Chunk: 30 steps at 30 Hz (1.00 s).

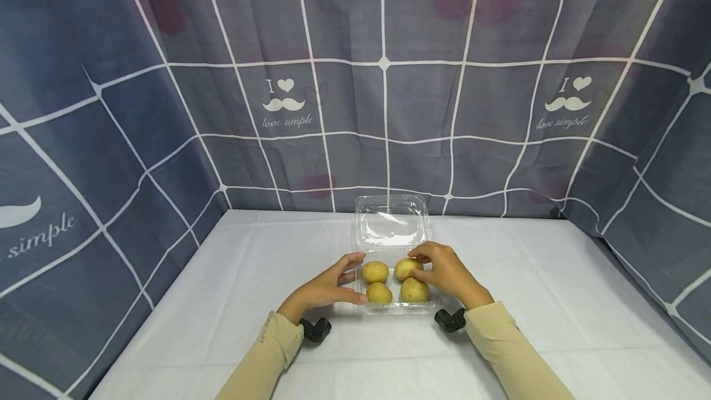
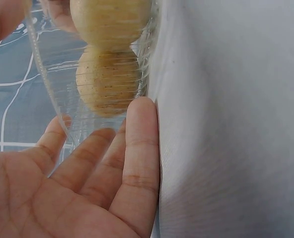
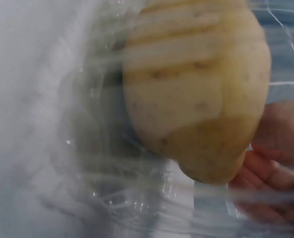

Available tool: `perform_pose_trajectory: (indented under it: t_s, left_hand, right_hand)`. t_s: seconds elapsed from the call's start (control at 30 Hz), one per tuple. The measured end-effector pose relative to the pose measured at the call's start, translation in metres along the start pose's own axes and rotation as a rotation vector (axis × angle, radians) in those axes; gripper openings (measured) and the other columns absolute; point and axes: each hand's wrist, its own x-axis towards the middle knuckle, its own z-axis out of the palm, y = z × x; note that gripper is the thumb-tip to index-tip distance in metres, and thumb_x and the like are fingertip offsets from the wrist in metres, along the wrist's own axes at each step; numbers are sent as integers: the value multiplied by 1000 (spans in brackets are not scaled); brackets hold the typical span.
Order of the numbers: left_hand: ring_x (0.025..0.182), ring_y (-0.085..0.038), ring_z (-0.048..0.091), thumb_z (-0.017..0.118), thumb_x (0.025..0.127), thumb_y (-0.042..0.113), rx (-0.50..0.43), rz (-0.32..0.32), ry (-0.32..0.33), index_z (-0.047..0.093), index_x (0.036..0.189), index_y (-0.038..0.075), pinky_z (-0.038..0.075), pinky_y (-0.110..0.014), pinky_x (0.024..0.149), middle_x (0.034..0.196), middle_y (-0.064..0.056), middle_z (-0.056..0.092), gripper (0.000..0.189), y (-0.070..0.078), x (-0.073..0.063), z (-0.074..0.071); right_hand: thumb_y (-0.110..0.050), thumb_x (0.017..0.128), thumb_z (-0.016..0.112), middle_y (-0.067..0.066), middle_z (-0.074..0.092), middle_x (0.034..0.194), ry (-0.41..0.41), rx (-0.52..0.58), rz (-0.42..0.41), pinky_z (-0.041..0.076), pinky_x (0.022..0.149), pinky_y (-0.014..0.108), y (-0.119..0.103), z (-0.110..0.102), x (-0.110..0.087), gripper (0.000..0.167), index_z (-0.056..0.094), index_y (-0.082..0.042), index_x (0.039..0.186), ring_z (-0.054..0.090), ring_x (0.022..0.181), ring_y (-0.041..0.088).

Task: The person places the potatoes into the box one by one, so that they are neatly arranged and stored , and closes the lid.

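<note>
A clear plastic clamshell box (image 1: 401,308) holds several yellow potatoes, in two rows. My left hand (image 1: 328,286) is at the box's left side, thumb by the front corner and the other fingers toward the back. In the left wrist view its fingers (image 2: 141,148) lie nearly straight against the ribbed wall, low by the table. My right hand (image 1: 444,273) reaches in over the right side and holds the back right potato (image 1: 407,269) between thumb and fingers. In front of it sits another potato (image 1: 415,291); two more, back (image 1: 375,272) and front (image 1: 379,293), sit on the left.
The box's transparent lid (image 1: 391,224) stands raised at the back, near the table's far edge. A white cloth (image 1: 266,252) covers the table. Dark checked curtains (image 1: 350,97) enclose the back and both sides. Small black devices (image 1: 316,330) are worn at the wrists.
</note>
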Motion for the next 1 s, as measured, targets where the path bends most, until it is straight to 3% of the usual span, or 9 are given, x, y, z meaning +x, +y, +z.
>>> perform_pose_trajectory:
  t_s: [0.5, 0.6, 0.8, 1.0]
  left_hand:
    - [159, -51, 28, 85, 94, 16, -4, 4, 4, 23, 170, 7, 39, -59, 123, 175, -22, 22, 98, -2, -2, 1]
    - [158, -51, 29, 85, 94, 16, 0, 1, 8, 24, 170, 8, 36, -61, 124, 175, -23, 23, 98, -2, -3, 1]
    - [158, -51, 30, 84, 94, 17, 6, 5, 9, 23, 170, 8, 35, -62, 124, 175, -22, 24, 98, -3, -2, 2]
    - [158, -50, 30, 85, 94, 17, 5, 3, 9, 24, 170, 9, 35, -62, 125, 175, -22, 24, 98, -3, -2, 1]
  right_hand:
    - [4, 92, 81, 19, 77, 112, -24, 274, 23, 65, 89, 34, 7, -13, -14, 23, 76, 6, 115, 77, 102, 37]
    - [3, 94, 79, 22, 76, 115, -40, 363, 50, 64, 89, 30, 8, -16, -16, 24, 75, 9, 118, 77, 104, 33]
    - [2, 98, 74, 30, 72, 122, -54, 487, 112, 62, 88, 25, 11, -23, -17, 30, 69, 16, 125, 73, 100, 14]
    - [1, 101, 70, 36, 67, 123, -86, 597, 186, 66, 81, 32, 19, -29, -13, 43, 58, 22, 136, 75, 99, 22]
